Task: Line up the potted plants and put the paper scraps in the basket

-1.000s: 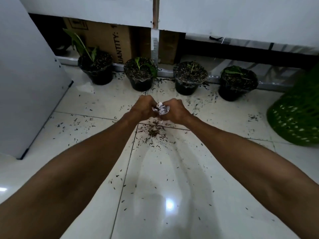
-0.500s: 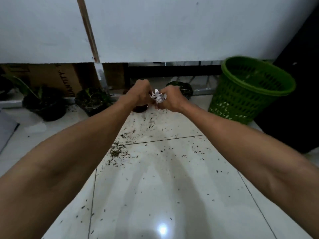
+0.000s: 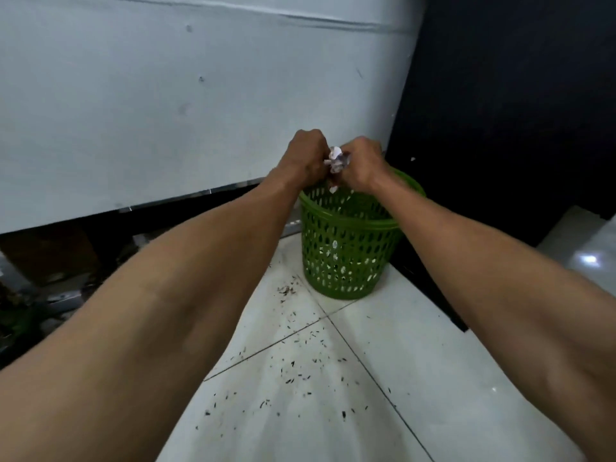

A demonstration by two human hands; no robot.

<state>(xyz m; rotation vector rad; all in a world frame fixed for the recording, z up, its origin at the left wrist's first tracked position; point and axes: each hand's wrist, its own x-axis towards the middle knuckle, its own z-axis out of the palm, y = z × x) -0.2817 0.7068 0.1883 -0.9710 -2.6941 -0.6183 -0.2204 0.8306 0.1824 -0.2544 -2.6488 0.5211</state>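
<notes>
A wad of white paper scraps [image 3: 336,160] is pinched between my left hand [image 3: 305,155] and my right hand [image 3: 361,165], both closed on it. The hands hang directly over the mouth of the green perforated plastic basket [image 3: 346,255], which stands on the tiled floor in the corner. One small scrap [image 3: 333,189] hangs or falls just below the wad, above the rim. White bits show through the basket's holes. The potted plants are out of view.
A white wall panel [image 3: 166,111] runs behind the basket, with a dark gap beneath it on the left. A black surface [image 3: 516,111] rises to the right. Dark soil crumbs [image 3: 300,368] litter the white tiled floor.
My view has swung right, away from the row of pots. Both hands carried the paper wad rightward and now hold it above the basket opening.
</notes>
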